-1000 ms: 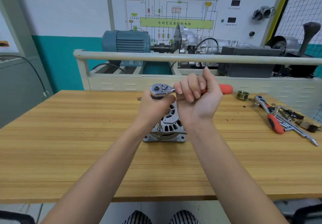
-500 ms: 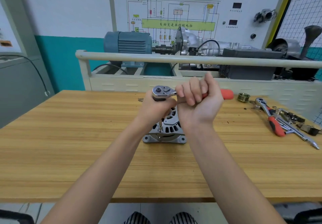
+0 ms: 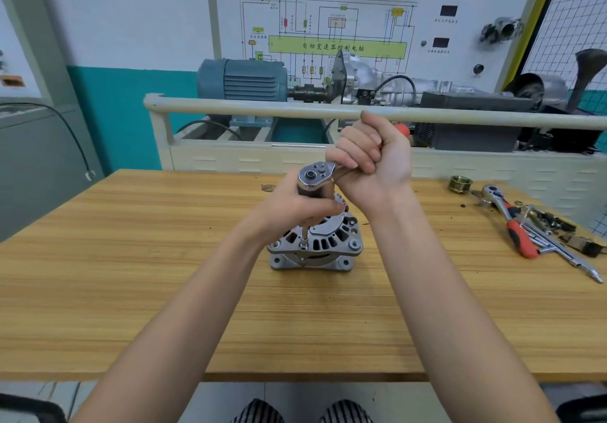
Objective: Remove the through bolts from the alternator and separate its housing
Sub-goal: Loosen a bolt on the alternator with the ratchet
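Centrally, on a wooden table [image 3: 131,291] with a streaked, pale-yellow grain, stands the alternator [image 3: 317,248], a cast silver-grey housing with rounded vent slots and bolt lugs round its rim; everything below is placed from it. Left of it, past the table's edge, a grey cabinet [image 3: 39,166] stands with a black cable looped across its front. Just above the alternator's left side, the left hand [image 3: 295,205] is curled round the upper part of a slim steel extension bar [image 3: 303,237] whose socket end sits on a bolt at the housing's near-left rim. Directly over that, the polished round head of the ratchet [image 3: 315,176] shows, flat and shiny. Above and right of the alternator, the right hand [image 3: 371,159] is clenched in a fist round the ratchet's red handle, whose tip peeks out behind the knuckles. Behind the alternator, a blue-grey finned motor [image 3: 243,77] sits in a cream frame, and a wall board [image 3: 328,28] carries a wiring diagram with a green strip of Chinese characters. Right of it lie a small ribbed brass-coloured pulley [image 3: 460,184], then a second ratchet [image 3: 512,222] with a red grip among loose metal parts.
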Tool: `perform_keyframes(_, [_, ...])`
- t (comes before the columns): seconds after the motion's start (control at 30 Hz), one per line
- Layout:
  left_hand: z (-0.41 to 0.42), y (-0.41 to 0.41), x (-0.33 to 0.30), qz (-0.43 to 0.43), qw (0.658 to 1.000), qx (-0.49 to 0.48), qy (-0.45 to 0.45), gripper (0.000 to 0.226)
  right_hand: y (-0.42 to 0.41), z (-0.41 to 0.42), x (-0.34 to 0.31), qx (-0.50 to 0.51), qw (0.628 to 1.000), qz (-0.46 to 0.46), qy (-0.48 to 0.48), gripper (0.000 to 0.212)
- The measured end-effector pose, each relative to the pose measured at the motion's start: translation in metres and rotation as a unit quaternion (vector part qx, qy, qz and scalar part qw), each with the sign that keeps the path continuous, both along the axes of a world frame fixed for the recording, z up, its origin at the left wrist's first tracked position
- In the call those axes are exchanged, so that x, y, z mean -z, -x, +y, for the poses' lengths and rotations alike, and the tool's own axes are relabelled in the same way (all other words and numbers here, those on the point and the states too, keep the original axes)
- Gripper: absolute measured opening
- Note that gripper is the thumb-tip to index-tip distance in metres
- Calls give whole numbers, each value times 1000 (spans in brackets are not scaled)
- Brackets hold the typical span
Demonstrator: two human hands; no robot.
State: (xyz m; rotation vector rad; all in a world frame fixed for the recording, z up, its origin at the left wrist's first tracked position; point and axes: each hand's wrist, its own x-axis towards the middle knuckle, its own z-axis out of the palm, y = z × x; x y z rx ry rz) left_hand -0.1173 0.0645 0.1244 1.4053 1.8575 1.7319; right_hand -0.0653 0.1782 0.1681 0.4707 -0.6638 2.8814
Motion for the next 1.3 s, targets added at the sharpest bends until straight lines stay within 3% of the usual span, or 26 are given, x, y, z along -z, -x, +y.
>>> perform_keyframes(0.17, [12, -6, 8, -36, 987, -121, -97, 27, -14, -17, 20, 159, 985, 49, 49, 54])
perform_keyframes(0.3, [21, -8, 11, -61, 967, -205, -136, 42, -24, -31, 30, 241, 965, 99, 36, 56])
perform_keyframes(0.4, [19, -8, 10, -47, 974, -192, -113, 41, -20, -21, 24, 207, 974, 85, 23, 56])
perform_keyframes(0.6, [5, 0, 1, 0, 999, -38, -14, 37, 1, 6, 0, -4, 1000, 0, -9, 50])
perform_keyframes(0.67, [5, 1, 1, -7, 1000, -20, -4, 38, 4, 8, -3, -30, 999, -6, -17, 48])
perform_keyframes(0.77, [9, -1, 6, -20, 998, -58, -30, 37, 2, 4, 1, 5, 1000, -8, 16, 53])
perform_keyframes(0.9, [19, -8, 12, -67, 974, -166, -136, 31, -13, -15, 19, 163, 984, 44, 49, 55])
perform_keyframes(1.03, [22, -8, 15, -83, 954, -219, -187, 45, -23, -35, 33, 240, 964, 111, 22, 54])
perform_keyframes(1.17, [14, -5, 12, -65, 975, -165, -131, 54, -15, -21, 23, 177, 981, 81, 15, 56])
perform_keyframes(1.3, [1, 2, 4, 11, 999, -37, -28, 42, -2, 0, 1, 13, 999, 10, -31, 49])
